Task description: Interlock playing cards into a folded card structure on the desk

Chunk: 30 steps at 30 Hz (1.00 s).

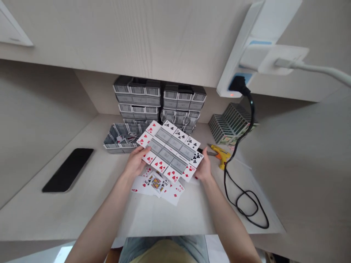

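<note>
Between my two hands I hold up a flat panel of joined playing cards (167,151), with grey-patterned backs in the middle and card faces round the edge. My left hand (136,160) grips its left end, thumb on top. At the right end my right hand (203,166) has hold of it, its fingers mostly hidden underneath. Below the panel, loose playing cards (171,193) lie face up on the desk, a king of clubs on top. Behind my left hand stands an open box made of cards (117,148) with card scraps inside.
Stacked card boxes (139,98) stand at the back wall, with a stepped card structure (230,122) to their right. A yellow glue gun (221,154) lies near my right hand, its black cord (241,210) looped on the desk. A phone (68,170) lies left; a power strip (238,69) hangs above.
</note>
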{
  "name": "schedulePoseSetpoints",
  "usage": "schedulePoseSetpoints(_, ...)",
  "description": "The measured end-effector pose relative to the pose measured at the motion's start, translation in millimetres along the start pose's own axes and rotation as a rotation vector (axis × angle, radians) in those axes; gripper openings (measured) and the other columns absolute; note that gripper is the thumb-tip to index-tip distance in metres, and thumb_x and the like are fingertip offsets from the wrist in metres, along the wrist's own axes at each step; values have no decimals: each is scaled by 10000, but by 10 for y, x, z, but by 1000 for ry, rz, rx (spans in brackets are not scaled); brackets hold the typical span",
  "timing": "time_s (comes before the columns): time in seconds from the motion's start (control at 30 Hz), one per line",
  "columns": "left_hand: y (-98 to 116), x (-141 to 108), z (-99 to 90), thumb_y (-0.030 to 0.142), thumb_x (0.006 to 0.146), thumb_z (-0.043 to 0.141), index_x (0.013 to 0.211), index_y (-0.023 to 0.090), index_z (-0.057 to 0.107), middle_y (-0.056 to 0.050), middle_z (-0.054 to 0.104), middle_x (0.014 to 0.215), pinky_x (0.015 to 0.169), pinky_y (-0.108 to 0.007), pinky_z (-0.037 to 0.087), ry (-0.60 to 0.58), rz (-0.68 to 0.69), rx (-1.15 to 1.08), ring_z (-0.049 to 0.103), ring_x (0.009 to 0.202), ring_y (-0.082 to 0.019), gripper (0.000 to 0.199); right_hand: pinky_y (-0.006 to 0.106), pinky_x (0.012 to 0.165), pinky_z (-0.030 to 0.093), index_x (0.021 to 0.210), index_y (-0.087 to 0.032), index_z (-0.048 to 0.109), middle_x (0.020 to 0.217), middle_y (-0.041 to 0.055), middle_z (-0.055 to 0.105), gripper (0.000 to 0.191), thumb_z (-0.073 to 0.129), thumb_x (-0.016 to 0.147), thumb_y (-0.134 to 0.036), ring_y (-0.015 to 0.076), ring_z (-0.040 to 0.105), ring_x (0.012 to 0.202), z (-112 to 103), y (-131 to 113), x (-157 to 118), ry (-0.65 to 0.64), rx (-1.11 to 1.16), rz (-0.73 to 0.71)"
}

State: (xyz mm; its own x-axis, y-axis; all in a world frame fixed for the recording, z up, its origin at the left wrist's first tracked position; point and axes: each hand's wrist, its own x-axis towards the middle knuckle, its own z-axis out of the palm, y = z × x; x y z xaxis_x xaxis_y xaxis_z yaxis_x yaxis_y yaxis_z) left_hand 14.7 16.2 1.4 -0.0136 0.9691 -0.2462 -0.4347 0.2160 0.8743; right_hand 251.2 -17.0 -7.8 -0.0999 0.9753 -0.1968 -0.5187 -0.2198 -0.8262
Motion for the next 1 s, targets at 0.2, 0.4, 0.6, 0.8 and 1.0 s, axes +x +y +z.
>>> schedulePoseSetpoints(0.2, -74, 22, 8, 179, 612, 696, 872, 151, 633, -37, 688, 912, 744, -272, 509, -19, 42, -62, 638, 805, -158, 268, 458, 781, 449, 1019, -191, 589, 940, 127, 661, 805, 215, 660, -807, 309, 572, 995, -19, 31, -7, 11, 62, -22)
schedulePoseSetpoints(0.4, -71, 13, 52, 104, 662, 624, 948, 152, 607, -56, 665, 1003, 833, -297, 499, -11, 81, -221, 595, 982, -189, 290, 516, 812, 426, 952, -195, 603, 1036, 130, 630, 690, 392, 631, -767, 313, 528, 1060, 0, 74, -32, -185, 58, -81)
schedulePoseSetpoints(0.6, -142, -118, 182, 106, 647, 644, 1060, 158, 566, -65, 651, 1049, 849, -331, 498, -112, 54, -169, 584, 1012, -217, 424, 455, 770, 494, 942, -228, 615, 1006, 67, 654, 382, 710, 602, -373, 279, 587, 962, 168, 318, -66, -125, -81, -131)
schedulePoseSetpoints(0.8, -195, -222, 263, 190, 663, 671, 1055, 161, 570, -82, 653, 1045, 815, -371, 509, -175, 25, -134, 586, 1004, -247, 407, 389, 812, 498, 1011, -250, 596, 981, 18, 675, 380, 686, 644, -292, 232, 590, 995, 227, 324, -34, 158, 72, -186)
schedulePoseSetpoints(1.0, -225, -191, 229, 244, 666, 678, 932, 131, 603, -95, 670, 991, 761, -389, 526, -177, 33, -86, 625, 909, -248, 298, 336, 864, 477, 1001, -255, 601, 977, -28, 680, 395, 695, 620, -208, 179, 601, 986, 194, 285, 3, 257, 236, -251)
